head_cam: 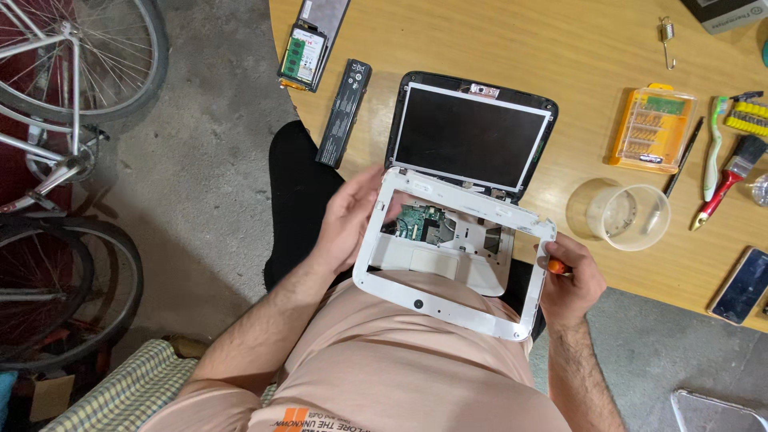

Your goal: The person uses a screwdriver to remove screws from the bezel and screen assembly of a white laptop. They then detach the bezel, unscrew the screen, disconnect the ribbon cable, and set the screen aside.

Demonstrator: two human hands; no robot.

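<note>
Left hand [346,220]: closed on the left edge of the white bezel frame [448,308].
Frame: held between both hands, above the opened small laptop [472,136].
Right hand [572,280]: grips the frame's right corner, also holding an orange-handled screwdriver [558,267].

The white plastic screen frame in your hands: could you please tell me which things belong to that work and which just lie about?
In hand:
white plastic screen frame
opened small laptop
orange-handled screwdriver

Lying about:
black battery bar
orange bit case
clear plastic cup
red-handled paintbrush
</note>
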